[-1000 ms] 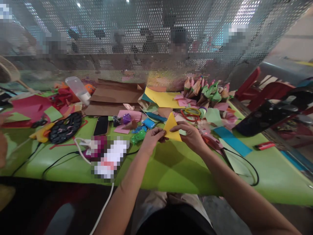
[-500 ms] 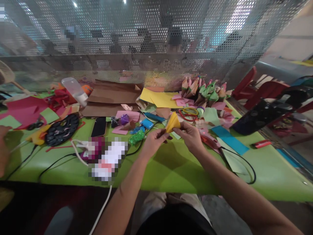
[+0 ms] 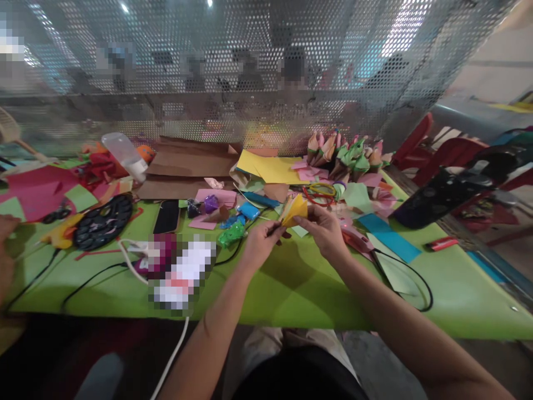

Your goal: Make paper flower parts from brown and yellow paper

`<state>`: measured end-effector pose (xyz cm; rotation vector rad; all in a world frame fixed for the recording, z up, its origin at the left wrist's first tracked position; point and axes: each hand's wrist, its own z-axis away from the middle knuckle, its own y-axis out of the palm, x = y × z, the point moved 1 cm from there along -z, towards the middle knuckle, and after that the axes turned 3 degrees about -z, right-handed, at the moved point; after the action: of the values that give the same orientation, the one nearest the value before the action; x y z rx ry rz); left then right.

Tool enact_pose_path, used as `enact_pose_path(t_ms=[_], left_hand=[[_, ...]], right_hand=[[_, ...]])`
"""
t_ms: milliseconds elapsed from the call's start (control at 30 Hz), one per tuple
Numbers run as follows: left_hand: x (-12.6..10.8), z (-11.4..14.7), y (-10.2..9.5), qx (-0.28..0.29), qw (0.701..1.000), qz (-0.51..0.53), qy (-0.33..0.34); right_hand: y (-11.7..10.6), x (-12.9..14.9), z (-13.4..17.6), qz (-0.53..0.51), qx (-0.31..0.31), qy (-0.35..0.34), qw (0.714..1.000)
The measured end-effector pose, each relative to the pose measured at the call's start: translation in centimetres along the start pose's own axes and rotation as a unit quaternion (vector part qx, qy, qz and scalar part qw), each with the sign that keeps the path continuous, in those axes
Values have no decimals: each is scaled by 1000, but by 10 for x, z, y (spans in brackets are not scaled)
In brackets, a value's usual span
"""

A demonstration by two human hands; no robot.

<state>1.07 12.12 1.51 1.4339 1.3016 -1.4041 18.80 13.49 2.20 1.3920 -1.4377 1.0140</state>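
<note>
A folded piece of yellow paper (image 3: 295,211) is held up over the green table between both my hands. My left hand (image 3: 263,240) pinches its lower left corner. At its right edge, the thumb and fingers of my right hand (image 3: 323,229) close on the paper. The far side of the fold, behind the fingers, is hidden. Left of my left hand lies crumpled green wrap (image 3: 231,234), with a small blue packet (image 3: 249,209) just beyond. Close to my right wrist rests a pink glue gun (image 3: 357,241) with a black cord.
Yellow sheets (image 3: 270,166) and brown paper (image 3: 191,161) lie at the back. Paper cones (image 3: 350,153) stand at the back right, near a dark bottle (image 3: 441,197). A lit phone (image 3: 185,275), a power strip (image 3: 160,258) and cords are at left. Another person's hand (image 3: 6,250) shows at the far left.
The yellow paper has turned and spread a little between my fingers, showing a paler inner side. My hands stay almost in the same place; the view has shifted slightly.
</note>
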Motion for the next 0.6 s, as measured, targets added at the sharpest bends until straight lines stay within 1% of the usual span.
enact_pose_path(t_ms=[100, 367, 467, 533, 600], left_hand=[[1, 0, 0, 5, 1000, -1, -1], [3, 1, 0, 11, 1000, -19, -4], [3, 1, 0, 11, 999, -33, -2], [3, 1, 0, 11, 999, -42, 1], [2, 2, 0, 9, 998, -54, 2]], right_hand=[[2, -1, 1, -26, -4, 3, 1000], [3, -1, 0, -37, -24, 7, 999], [3, 1, -2, -52, -44, 8, 998], [3, 3, -3, -76, -60, 16, 995], [3, 5, -3, -104, -51, 38, 993]])
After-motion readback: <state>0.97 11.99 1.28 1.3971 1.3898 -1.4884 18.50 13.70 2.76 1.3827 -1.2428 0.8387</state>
